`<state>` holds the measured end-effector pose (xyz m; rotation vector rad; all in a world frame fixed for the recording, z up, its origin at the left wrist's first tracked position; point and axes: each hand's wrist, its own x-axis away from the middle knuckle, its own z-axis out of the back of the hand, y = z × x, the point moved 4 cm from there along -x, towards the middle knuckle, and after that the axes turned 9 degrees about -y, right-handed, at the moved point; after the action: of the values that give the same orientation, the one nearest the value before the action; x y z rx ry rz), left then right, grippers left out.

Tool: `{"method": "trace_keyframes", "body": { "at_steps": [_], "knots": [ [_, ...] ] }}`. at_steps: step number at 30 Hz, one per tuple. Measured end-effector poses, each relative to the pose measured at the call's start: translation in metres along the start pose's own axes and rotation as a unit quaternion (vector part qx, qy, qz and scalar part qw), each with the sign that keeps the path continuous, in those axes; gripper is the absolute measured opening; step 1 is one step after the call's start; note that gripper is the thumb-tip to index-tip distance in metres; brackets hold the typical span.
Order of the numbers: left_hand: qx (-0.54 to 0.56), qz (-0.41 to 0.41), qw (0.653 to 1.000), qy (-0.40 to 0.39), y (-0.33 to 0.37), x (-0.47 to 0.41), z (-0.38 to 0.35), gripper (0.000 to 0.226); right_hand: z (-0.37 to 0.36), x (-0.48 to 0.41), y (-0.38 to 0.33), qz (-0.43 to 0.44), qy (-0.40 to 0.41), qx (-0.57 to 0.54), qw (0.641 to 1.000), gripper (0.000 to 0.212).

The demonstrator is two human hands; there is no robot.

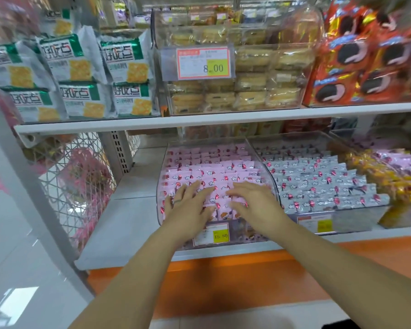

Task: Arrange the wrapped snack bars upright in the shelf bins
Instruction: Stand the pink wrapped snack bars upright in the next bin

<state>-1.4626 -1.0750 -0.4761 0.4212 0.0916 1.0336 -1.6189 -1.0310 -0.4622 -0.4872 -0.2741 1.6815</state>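
Pink wrapped snack bars (214,172) stand in rows in the clear shelf bin (163,167), at 12 o'clock from the person. The left hand (190,205) and right hand (252,203) lie flat on the front rows, each grip apart, fingers spread, clasping nothing. Pressing unevenly could topple the upright rows or crush wrappers. The bin's price tag (214,235) reads 15.80; the upper tag (205,64), further toward 12 o'clock, reads 8.00.

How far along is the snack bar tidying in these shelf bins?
Looks done: the silver bars stand in neat upright rows, and so do the back rows of pink bars. In hand: the left hand and right hand rest flat on the front pink rows. Left: the yellow bars further right look jumbled.
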Motion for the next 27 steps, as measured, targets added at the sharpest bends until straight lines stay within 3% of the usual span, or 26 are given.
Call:
{"method": "trace_keyframes", "body": {
  "at_steps": [1,3,6,8,12,21,27],
  "knots": [
    [0.028,-0.008,0.999,0.020,-0.001,0.003,0.004,0.047,0.014,0.004,0.000,0.016,0.031,-0.014,0.999,0.031],
    [0.056,-0.035,0.994,0.085,0.001,0.010,0.013,0.043,0.046,0.012,0.005,0.038,0.068,0.059,0.995,0.027],
    [0.014,-0.102,0.983,0.155,0.022,0.017,0.015,0.031,0.072,0.025,0.019,0.024,0.001,0.182,0.983,0.028],
    [-0.034,-0.119,0.982,0.140,0.038,0.013,0.007,0.030,0.067,0.029,0.025,0.010,-0.055,0.205,0.977,0.030],
    [-0.092,-0.099,0.986,0.094,0.054,-0.008,-0.006,0.039,0.050,0.026,0.029,0.019,-0.071,0.243,0.967,0.031],
    [-0.077,-0.105,0.987,0.094,0.049,-0.023,-0.005,0.039,0.040,0.006,0.035,-0.007,-0.003,0.186,0.982,0.016],
    [-0.085,-0.142,0.984,0.070,0.045,-0.019,-0.010,0.025,0.027,0.019,0.033,0.082,0.041,0.206,0.974,0.004]
  ]
}}
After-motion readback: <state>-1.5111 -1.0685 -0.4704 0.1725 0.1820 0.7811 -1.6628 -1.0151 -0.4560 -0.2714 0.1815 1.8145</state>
